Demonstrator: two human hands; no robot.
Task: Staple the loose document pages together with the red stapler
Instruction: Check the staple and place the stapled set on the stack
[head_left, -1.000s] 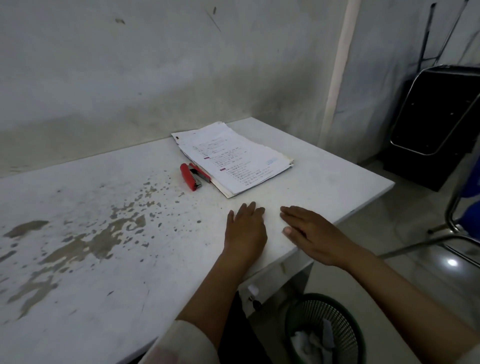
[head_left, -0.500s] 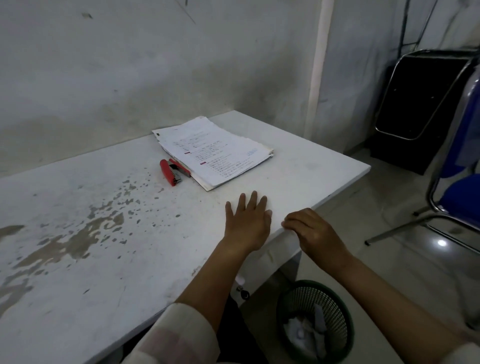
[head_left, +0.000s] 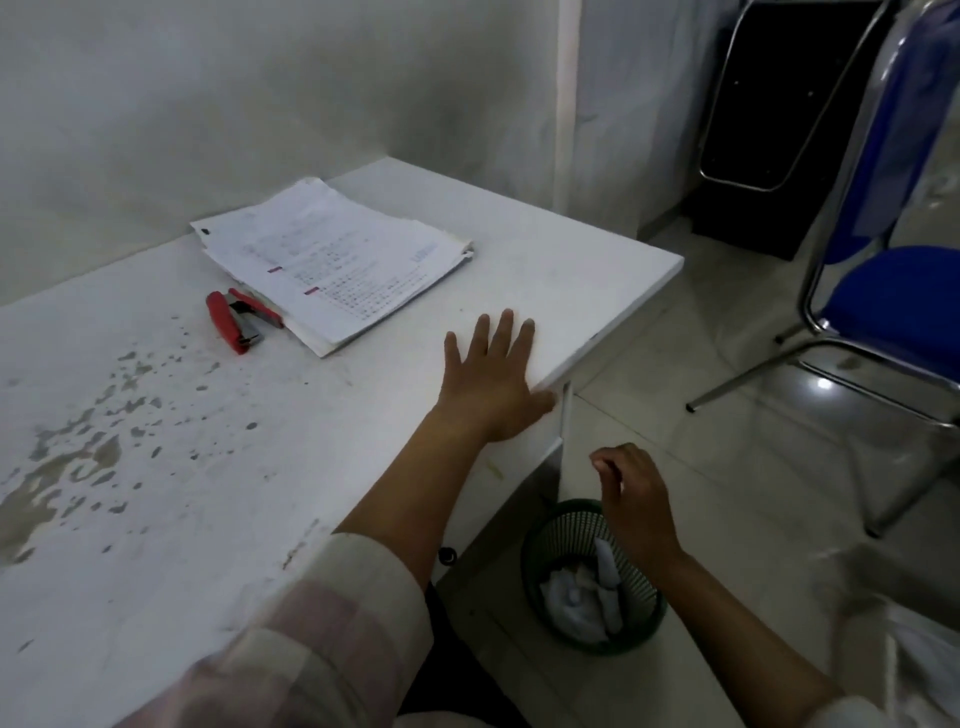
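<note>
A stack of loose printed pages (head_left: 332, 254) lies on the white table (head_left: 545, 249) near the wall. The red stapler (head_left: 234, 321) rests hinged open just left of the stack, one arm tucked under the paper's edge. My left hand (head_left: 491, 382) lies flat on the table by its right edge, fingers spread, well short of the pages. My right hand (head_left: 631, 491) hangs off the table in the air above the floor, fingers loosely curled around nothing.
The tabletop paint is chipped and stained on the left (head_left: 78, 457). A green mesh wastebasket (head_left: 592, 577) with crumpled paper stands on the floor under my right hand. A blue chair with chrome legs (head_left: 893, 312) and a black folded chair (head_left: 779, 104) stand at the right.
My right hand slid off the table edge and dropped over the wastebasket. The view swung right, shifting pages and stapler leftward. My left hand stays flat on the table.
</note>
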